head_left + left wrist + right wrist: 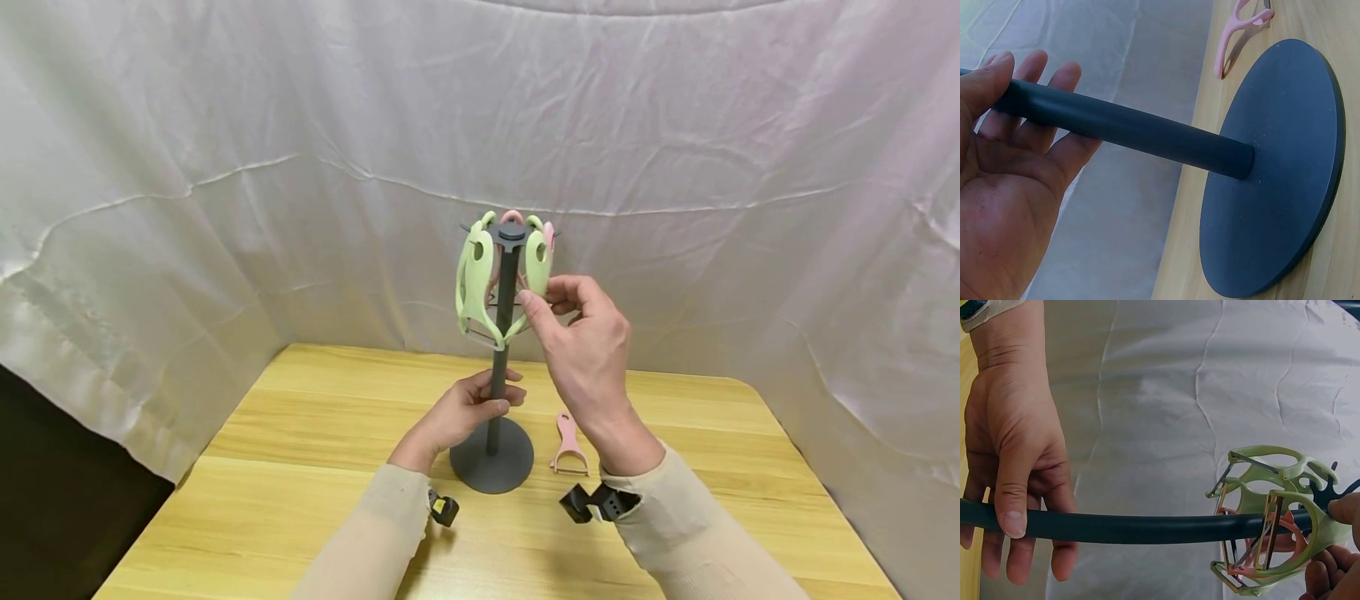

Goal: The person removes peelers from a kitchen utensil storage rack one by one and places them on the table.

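A dark grey stand with a round base (472,467) and an upright pole (1129,131) stands on the table. My left hand (457,412) holds the pole low down, thumb on one side and fingers round the other. Green peelers (478,271) hang by their handle holes from the hooks at the stand's top, blades down. Among them hang pink peelers (512,217), partly hidden. My right hand (592,342) pinches the handle of a green peeler (1329,525) at the rack's right side, with its thumb in front.
Another pink peeler (567,433) lies on the wooden table (315,433), right of the stand's base and under my right forearm. A pale cloth curtain (675,150) hangs behind and at the sides. Camera straps sit on both wrists.
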### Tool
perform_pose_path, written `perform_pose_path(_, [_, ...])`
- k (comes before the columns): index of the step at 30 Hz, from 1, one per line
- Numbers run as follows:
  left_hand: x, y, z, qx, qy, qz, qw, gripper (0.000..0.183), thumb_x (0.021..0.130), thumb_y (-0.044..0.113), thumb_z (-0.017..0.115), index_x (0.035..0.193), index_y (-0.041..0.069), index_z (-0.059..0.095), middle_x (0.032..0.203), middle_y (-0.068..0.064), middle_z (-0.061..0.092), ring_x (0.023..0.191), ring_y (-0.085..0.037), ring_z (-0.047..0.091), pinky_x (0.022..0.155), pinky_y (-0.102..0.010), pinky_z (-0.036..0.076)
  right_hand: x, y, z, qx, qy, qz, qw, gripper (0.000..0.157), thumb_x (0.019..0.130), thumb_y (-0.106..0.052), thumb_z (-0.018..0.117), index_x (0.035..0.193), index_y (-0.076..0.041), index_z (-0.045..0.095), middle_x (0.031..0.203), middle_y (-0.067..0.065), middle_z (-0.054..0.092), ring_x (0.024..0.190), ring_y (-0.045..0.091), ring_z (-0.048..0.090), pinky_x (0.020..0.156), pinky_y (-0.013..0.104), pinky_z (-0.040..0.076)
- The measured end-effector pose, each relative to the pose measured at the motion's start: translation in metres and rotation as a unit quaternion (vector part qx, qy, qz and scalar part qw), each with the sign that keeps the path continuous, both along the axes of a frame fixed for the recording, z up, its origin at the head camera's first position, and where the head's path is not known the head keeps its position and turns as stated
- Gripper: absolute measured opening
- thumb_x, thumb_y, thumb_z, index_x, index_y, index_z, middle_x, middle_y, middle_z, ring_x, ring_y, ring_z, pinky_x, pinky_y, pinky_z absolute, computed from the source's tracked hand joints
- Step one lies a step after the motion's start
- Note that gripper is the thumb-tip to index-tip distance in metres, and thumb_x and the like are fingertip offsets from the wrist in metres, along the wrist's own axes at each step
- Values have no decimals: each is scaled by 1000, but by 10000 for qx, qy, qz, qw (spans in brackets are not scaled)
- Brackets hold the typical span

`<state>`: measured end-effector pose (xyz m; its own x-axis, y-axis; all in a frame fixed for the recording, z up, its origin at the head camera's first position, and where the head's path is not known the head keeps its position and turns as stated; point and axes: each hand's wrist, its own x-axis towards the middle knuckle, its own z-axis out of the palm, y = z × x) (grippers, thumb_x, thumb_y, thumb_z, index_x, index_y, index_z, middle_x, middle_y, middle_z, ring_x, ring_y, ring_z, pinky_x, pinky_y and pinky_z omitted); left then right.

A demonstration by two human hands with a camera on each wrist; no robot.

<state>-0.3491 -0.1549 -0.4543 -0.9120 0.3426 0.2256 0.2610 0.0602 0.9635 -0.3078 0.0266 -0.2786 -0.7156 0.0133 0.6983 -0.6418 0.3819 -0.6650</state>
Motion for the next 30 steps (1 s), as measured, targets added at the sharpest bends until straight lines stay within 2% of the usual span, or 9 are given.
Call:
perform_pose_path(17, [0, 0, 2, 1, -17, -24, 10000, 40, 106, 8, 62, 145, 17, 61, 139, -19, 69, 132, -29, 66, 113, -50, 50, 1, 2, 1, -41, 3, 80, 10000, 25, 93, -25, 82, 109, -8, 73, 95, 4, 71, 84, 13, 62, 68, 27, 47])
perform_pose_path(30, [1, 0, 3, 8, -60, -7, 10000, 40, 106, 8, 62, 145, 18, 61, 136, -13, 72, 131, -28, 66, 113, -49, 50, 2, 5, 2, -163, 175, 141, 9996, 24, 93, -23, 80, 109, -7, 72, 98, 4, 72, 85, 12, 61, 69, 26, 46])
